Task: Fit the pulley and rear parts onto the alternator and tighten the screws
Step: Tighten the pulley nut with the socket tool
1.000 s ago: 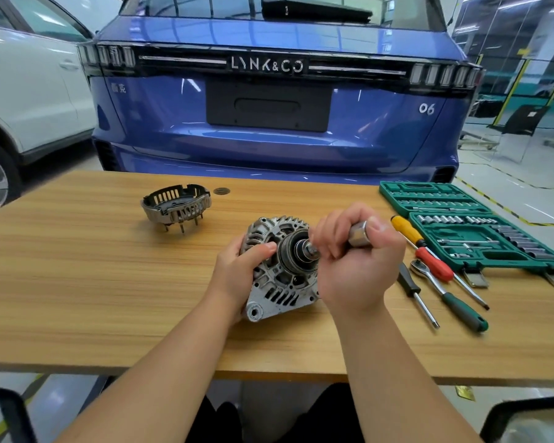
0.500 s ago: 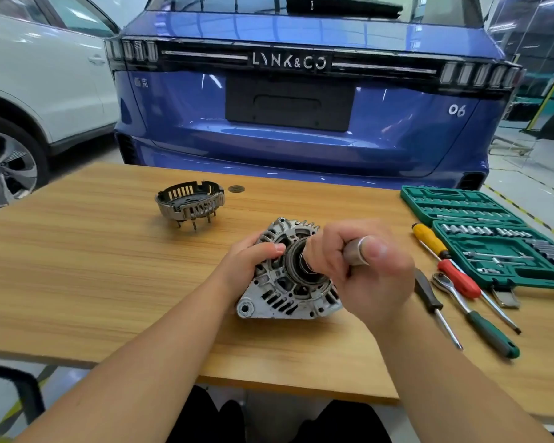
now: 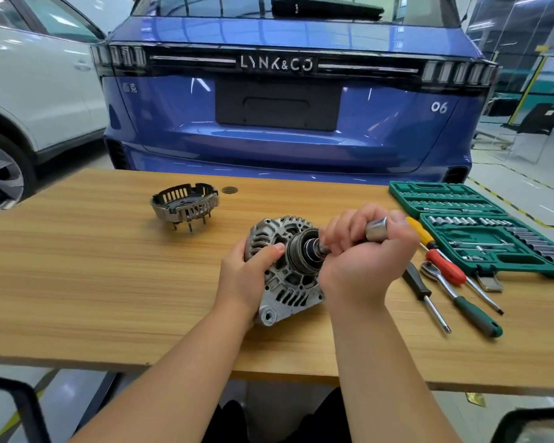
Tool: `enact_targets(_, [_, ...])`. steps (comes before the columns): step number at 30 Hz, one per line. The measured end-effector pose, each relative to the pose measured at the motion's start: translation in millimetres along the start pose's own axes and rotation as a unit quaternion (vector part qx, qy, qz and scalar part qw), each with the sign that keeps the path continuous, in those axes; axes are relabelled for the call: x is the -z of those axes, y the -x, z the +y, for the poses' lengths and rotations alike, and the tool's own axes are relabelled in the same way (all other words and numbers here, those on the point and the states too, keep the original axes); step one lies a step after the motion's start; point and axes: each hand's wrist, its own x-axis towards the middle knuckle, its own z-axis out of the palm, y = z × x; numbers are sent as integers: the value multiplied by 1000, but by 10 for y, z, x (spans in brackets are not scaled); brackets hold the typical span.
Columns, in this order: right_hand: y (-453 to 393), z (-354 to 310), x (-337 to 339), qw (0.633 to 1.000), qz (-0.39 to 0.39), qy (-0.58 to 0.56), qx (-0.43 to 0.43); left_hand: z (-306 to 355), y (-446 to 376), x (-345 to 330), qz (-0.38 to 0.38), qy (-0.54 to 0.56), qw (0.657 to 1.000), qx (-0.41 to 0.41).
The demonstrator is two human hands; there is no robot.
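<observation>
Near table's front edge, centre: alternator (image 3: 280, 270) on edge, gripped by L hand (image 3: 248, 276); R hand (image 3: 365, 254) fisted round socket driver (image 3: 376, 229), axis in line w/ pulley (image 3: 303, 251), entering from right.

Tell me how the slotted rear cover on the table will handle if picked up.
The rear cover is probably light, since it looks thin-walled and slotted. It stands on thin pins, which may bend if pressed. Likely rigid, not floppy.
</observation>
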Motion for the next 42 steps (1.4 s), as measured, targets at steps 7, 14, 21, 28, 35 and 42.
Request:
enact_targets(7, [-2,4,-1,1000,14,-22,0,-25,-4,0,16,-9,1000,-1])
enact_targets(14, [-64,-189,96,995,-82,-47,-13,-20,-82,69,-26,-17,999,11])
enact_targets(21, [-495,-546,131,995,-90,32,-19,59,-269,193,-102,-29,994,30])
enact_targets(28, [-630,-287,206,987,-80,109,-91,8,-401,207,-116,-11,993,33])
enact_targets(35, [-1177,-180,322,974,-50,185,-121,-237,-505,351,-170,53,983,38])
enact_targets(42, [-2042,166,709,920,73,345,-169,-346,-582,409,-174,46,983,39])
